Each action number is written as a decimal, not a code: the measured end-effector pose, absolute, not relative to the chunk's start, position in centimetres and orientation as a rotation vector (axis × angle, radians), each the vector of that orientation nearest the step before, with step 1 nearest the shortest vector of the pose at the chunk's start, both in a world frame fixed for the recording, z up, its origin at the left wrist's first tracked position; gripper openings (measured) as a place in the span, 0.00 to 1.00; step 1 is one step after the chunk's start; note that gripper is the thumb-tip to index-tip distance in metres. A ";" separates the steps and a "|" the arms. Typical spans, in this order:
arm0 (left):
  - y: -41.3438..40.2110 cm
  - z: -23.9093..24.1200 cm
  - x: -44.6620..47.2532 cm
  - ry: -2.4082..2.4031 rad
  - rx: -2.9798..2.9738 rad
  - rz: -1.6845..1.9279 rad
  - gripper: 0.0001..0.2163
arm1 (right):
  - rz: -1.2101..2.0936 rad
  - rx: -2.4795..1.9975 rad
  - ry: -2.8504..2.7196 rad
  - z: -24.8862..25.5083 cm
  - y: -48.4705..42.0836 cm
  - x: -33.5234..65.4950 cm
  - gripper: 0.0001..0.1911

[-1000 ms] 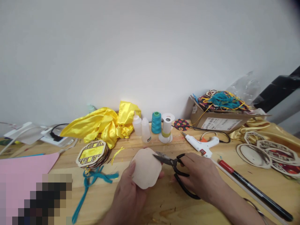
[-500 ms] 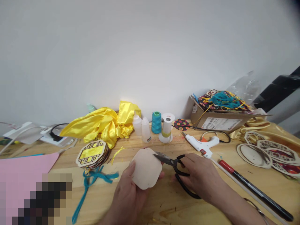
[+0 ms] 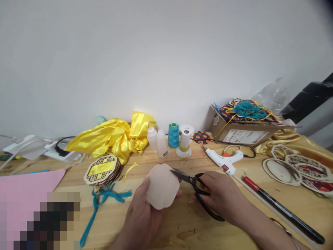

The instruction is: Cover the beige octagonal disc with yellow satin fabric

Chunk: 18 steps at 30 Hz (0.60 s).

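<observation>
The left hand (image 3: 140,210) grasps a pale disc (image 3: 162,187), smooth-faced with a rounded, lobed outline; the right hand (image 3: 221,191) is curled around the black handles of scissors (image 3: 192,180), their dark metal blades over the disc's upper right edge — whether they touch it I cannot tell. Both are above a table (image 3: 221,236) of light, grained wood. To the right lies a glossy black marker (image 3: 283,210) with a red cap; to the left, a stringy teal tassel (image 3: 104,192) beside stacked fretwork frames (image 3: 102,169). Farther off are a white plastic glue gun (image 3: 221,158), a cone of teal thread (image 3: 173,135), translucent bottles (image 3: 161,146) and crumpled, shiny yellow satin (image 3: 111,135). A cardboard box (image 3: 220,129) bears a white label (image 3: 246,136) — print too small to read. Behind rises a plain greyish wall (image 3: 156,62).
</observation>
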<state>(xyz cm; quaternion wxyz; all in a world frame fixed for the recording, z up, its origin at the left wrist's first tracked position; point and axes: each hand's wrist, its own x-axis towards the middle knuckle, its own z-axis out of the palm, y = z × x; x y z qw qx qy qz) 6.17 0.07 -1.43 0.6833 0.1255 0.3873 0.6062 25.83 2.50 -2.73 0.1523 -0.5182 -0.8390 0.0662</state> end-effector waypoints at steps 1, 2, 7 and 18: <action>0.1 -1.4 6.2 0.871 0.285 1.361 0.20 | 0.208 -1.494 -2.408 -2.7 2.5 25.8 0.14; 0.0 -1.4 6.2 0.875 0.286 1.364 0.20 | 0.226 -1.500 -2.409 -2.7 2.5 25.8 0.13; 0.0 -1.4 6.2 0.875 0.290 1.354 0.21 | 0.298 -1.506 -2.402 -2.6 2.4 25.9 0.15; 0.2 -1.3 6.2 0.870 0.289 1.357 0.22 | 0.427 -1.509 -2.392 -2.5 2.5 25.9 0.19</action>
